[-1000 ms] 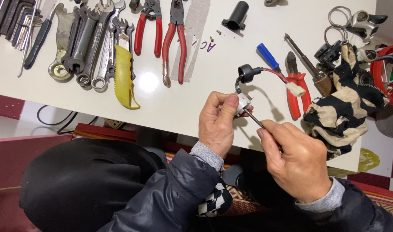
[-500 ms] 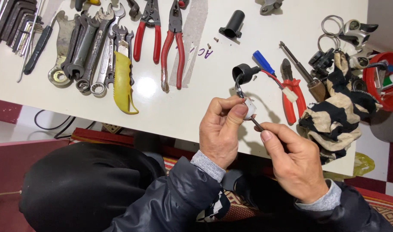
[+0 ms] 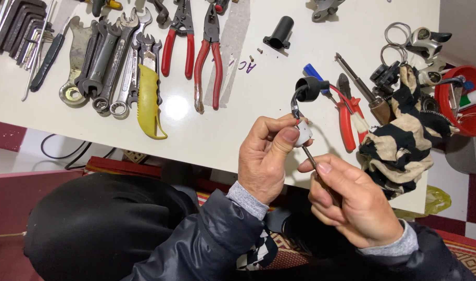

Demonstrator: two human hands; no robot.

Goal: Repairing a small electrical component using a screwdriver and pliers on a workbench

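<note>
My left hand (image 3: 266, 158) pinches a small white plug-like part (image 3: 302, 134) between thumb and fingers, just above the near edge of the white table (image 3: 269, 78). A dark cable with red and black wires runs up from that part to a round black cap (image 3: 311, 88). My right hand (image 3: 352, 203) grips a screwdriver by its handle, which the palm hides. Its thin metal shaft (image 3: 309, 154) points up and left into the white part.
Spanners (image 3: 108, 57), a yellow-handled tool (image 3: 148, 101) and two red-handled pliers (image 3: 206, 57) lie on the left half. A black tube (image 3: 280, 32), red cutters (image 3: 347, 112), a striped cloth (image 3: 404, 140), metal rings and a red bowl (image 3: 464, 104) sit to the right.
Both hands have kept their grip and stayed close together. The white part has been turned slightly in my left fingers, and the black cap shifted a little on the table.
</note>
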